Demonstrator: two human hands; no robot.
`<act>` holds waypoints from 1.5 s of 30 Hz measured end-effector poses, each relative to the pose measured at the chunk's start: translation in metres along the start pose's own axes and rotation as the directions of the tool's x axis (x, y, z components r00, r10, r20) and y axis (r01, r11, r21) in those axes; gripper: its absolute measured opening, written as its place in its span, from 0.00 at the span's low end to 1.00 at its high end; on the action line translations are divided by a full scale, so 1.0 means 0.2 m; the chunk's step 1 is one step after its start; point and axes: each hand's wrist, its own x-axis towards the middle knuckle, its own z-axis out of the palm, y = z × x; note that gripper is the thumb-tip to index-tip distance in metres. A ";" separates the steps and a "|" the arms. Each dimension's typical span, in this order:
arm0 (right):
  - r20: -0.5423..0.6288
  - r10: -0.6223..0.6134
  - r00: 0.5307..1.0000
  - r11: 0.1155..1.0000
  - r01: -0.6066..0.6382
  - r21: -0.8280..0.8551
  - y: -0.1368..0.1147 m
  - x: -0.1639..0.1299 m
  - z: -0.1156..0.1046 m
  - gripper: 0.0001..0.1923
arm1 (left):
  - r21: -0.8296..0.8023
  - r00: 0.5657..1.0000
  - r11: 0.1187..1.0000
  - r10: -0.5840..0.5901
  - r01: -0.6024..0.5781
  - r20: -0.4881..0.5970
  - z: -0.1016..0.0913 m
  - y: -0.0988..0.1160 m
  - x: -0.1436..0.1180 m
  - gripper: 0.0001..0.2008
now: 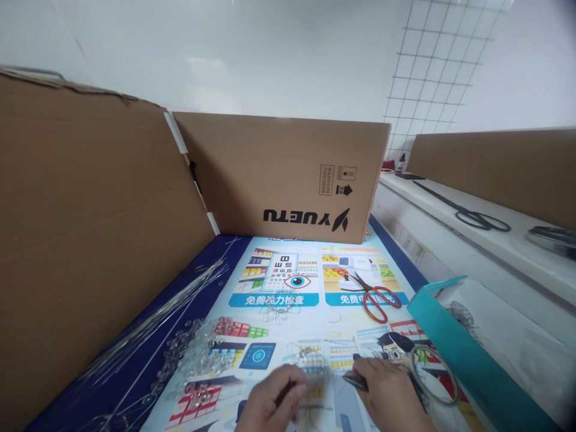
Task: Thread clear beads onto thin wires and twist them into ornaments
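A: What are the surfaces like?
B: Matt brown cardboard panels [279, 174] stand behind a glossy printed poster [288, 282].
A: And the small things?
B: Clear glassy beads [198, 351], thin shiny metal wires [148, 327], scissors [375, 297] with red plastic handles.
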 end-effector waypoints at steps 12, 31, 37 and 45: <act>0.142 0.136 0.980 0.991 -0.132 -0.039 -0.06 0.24 -0.16 0.16 | 0.763 0.819 0.309 0.307 -0.568 0.486 -0.06 0.06 0.27 0.09; 0.106 0.092 0.990 0.995 -0.095 0.023 0.01 0.30 0.04 0.08 | 0.538 0.909 0.744 0.237 -0.397 0.343 -0.16 -0.05 0.31 0.08; 0.111 0.052 0.992 0.999 -0.052 -0.003 0.00 0.29 0.05 0.04 | 0.430 0.961 0.866 0.181 -0.256 0.208 -0.13 -0.09 0.32 0.07; 0.134 0.049 0.990 0.998 -0.044 -0.035 0.00 0.30 0.03 0.05 | 0.052 0.953 0.968 0.232 -0.246 0.193 -0.11 -0.09 0.33 0.06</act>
